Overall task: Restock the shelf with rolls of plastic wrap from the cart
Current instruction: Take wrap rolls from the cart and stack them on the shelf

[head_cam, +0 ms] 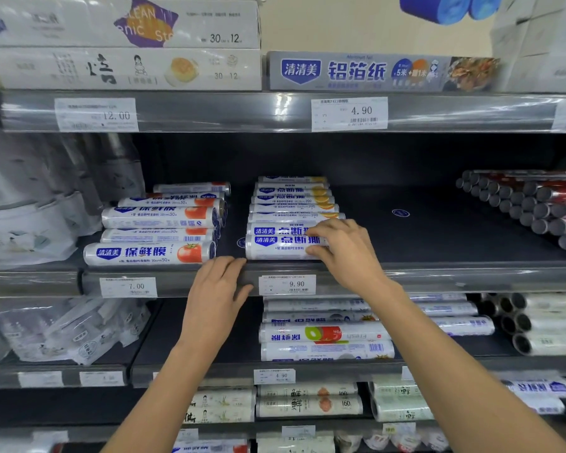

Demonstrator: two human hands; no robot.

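My right hand (343, 246) is wrapped round the right end of the front roll (283, 247), fingers over the top and thumb tucked under. The roll lies lengthwise at the very front of the shelf (455, 273), touching the roll behind it. My left hand (219, 286) holds nothing. It lies relaxed and flat against the price rail (177, 282), just left of the 9.90 tag.

I judge the job well begun but not finished. This row (293, 204) of blue-lettered rolls runs from the back to the front lip, so that lane looks full at one layer. The wide dark stretch of deck to its right is bare as far as the red-capped rolls (536, 207). I cannot see the cart, so I cannot say how much stock is left.

For room, the front roll sits right on the lip (a nudge outward would tip it off). The tomato-printed rolls (151, 253) lie near on the left with a narrow gap between. The upper shelf (275, 112) leaves good height above the row, and the free side is to the right.
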